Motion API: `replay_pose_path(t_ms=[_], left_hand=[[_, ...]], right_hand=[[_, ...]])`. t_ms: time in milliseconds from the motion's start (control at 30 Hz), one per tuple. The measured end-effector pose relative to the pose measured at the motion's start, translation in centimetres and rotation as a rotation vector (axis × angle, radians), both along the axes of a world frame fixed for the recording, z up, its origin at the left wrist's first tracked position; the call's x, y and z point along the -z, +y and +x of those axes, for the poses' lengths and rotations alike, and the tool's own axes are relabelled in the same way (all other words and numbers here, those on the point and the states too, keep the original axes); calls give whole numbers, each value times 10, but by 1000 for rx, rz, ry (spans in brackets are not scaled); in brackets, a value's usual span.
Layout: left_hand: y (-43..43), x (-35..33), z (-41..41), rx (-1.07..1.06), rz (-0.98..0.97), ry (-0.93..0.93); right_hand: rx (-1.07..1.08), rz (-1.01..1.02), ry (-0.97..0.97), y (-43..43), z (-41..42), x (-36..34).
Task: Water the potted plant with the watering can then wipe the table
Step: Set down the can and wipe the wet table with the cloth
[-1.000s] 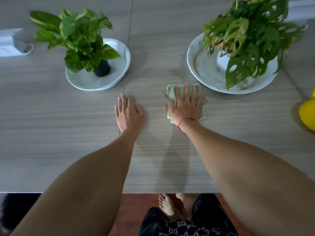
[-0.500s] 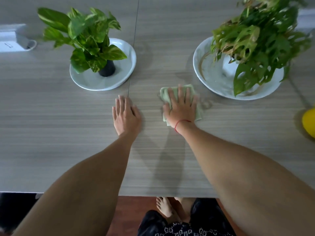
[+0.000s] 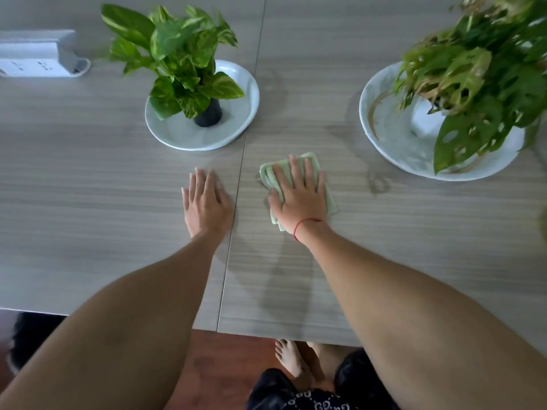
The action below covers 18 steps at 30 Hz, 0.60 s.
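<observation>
My right hand (image 3: 299, 193) lies flat with spread fingers on a folded pale green cloth (image 3: 328, 199), pressing it onto the grey wood-grain table (image 3: 88, 202). My left hand (image 3: 205, 202) rests palm down on the table just left of the seam, holding nothing. A small leafy plant (image 3: 177, 57) in a black pot (image 3: 208, 115) stands in a white dish (image 3: 236, 113) at the back centre-left. A larger plant with holed leaves (image 3: 479, 78) sits in a white bowl (image 3: 384, 125) at the back right. A faint yellow edge of the watering can (image 3: 544, 223) shows at the right border.
A white power strip box (image 3: 35, 57) sits at the back left. Damp marks (image 3: 377, 182) show on the table between the cloth and the right bowl. The table's near edge (image 3: 266, 335) runs across the lower view, with red-brown floor and bare feet below it.
My right hand has slid the cloth leftward, away from the right bowl and toward the seam. The view has shifted, so the yellow can has nearly left the frame. My left hand stays put.
</observation>
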<state>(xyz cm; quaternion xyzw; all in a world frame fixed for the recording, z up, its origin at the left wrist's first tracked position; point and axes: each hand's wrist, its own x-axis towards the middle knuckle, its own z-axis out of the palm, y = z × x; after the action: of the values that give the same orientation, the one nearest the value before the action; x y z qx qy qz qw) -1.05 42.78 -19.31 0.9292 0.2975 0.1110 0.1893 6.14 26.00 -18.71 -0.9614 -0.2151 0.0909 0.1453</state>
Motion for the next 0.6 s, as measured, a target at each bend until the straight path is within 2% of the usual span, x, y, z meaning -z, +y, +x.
replay_pose_path(t_ms=[133, 300, 400, 600], left_hand=[[-3, -3, -1, -30, 19, 34], [-3, -4, -8, -40, -6, 66], [-2, 0, -7, -47, 6, 71], [1, -4, -5, -29, -69, 4]], right_hand=[[-115, 30, -64, -21, -9, 3], [90, -35, -32, -9, 17, 0], [130, -36, -40, 15, 26, 2], [-56, 5, -49, 61, 12, 2]])
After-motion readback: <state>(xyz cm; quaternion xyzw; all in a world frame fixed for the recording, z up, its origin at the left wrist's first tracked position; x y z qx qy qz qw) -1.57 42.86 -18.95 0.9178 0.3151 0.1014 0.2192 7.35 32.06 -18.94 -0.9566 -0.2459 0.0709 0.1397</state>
